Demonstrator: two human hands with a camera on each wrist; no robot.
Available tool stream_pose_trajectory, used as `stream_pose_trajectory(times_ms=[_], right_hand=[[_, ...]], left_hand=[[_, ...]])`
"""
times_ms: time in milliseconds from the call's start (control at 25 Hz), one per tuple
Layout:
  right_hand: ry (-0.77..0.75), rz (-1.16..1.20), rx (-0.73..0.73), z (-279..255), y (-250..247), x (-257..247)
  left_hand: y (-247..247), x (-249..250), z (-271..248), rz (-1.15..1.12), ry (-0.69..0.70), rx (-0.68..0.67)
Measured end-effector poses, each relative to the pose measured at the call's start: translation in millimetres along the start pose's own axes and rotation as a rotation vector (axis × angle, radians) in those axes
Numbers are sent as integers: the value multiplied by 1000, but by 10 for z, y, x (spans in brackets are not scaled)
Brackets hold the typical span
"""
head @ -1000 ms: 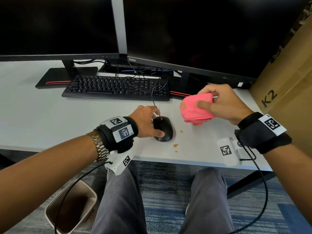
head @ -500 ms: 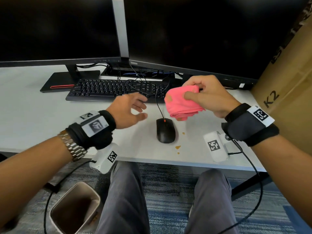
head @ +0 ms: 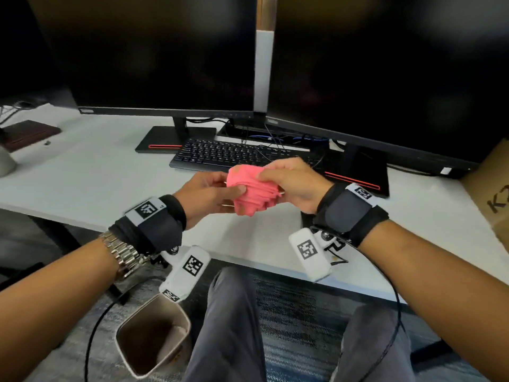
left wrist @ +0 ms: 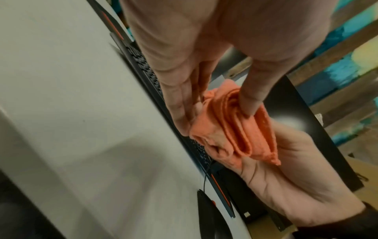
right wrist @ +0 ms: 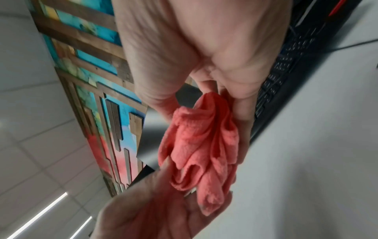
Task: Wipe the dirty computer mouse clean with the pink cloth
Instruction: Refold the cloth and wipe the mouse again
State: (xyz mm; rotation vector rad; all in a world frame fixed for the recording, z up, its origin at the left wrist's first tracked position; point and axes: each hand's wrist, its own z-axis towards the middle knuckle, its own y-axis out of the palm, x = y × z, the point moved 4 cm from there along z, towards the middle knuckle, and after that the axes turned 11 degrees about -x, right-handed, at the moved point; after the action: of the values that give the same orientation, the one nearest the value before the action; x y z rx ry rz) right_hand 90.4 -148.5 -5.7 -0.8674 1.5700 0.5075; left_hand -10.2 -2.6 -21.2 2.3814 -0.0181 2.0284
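Above the desk's front part, both hands hold the bunched pink cloth (head: pixel 252 197). My left hand (head: pixel 231 195) pinches its left side between thumb and fingers; in the left wrist view the thumb presses into the folds of the cloth (left wrist: pixel 235 129). My right hand (head: pixel 275 180) grips the right side, with the cloth (right wrist: pixel 200 145) hanging from its fingers. The black mouse (left wrist: pixel 206 213) with a red wheel lies on the desk below the hands, touched by neither. In the head view my right wrist hides most of it.
A black keyboard (head: pixel 234 155) lies just behind the hands, under two dark monitors (head: pixel 165 64) on stands. A cardboard box (head: pixel 493 194) stands at the desk's right end. A waste bin (head: pixel 154 334) sits on the floor by my left knee.
My left hand let go of the mouse, rose and took hold of the cloth. My right hand carried the cloth left, over the mouse.
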Motion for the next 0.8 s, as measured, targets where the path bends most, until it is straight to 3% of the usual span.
stream_pose_trajectory(times_ms=[160, 320, 440, 560, 800], right_hand=[[87, -107, -23, 303, 308, 98], [110, -459, 10, 622, 462, 152], [110, -745, -19, 748, 545, 164], [116, -841, -32, 813, 566, 211], [85, -957, -45, 834, 579, 241]], left_hand=[[-293, -82, -129, 13, -108, 186], [-581, -225, -116, 208, -228, 303], [-682, -294, -82, 505, -275, 326], [-662, -296, -38, 757, -263, 323], [-637, -306, 35, 843, -239, 329]])
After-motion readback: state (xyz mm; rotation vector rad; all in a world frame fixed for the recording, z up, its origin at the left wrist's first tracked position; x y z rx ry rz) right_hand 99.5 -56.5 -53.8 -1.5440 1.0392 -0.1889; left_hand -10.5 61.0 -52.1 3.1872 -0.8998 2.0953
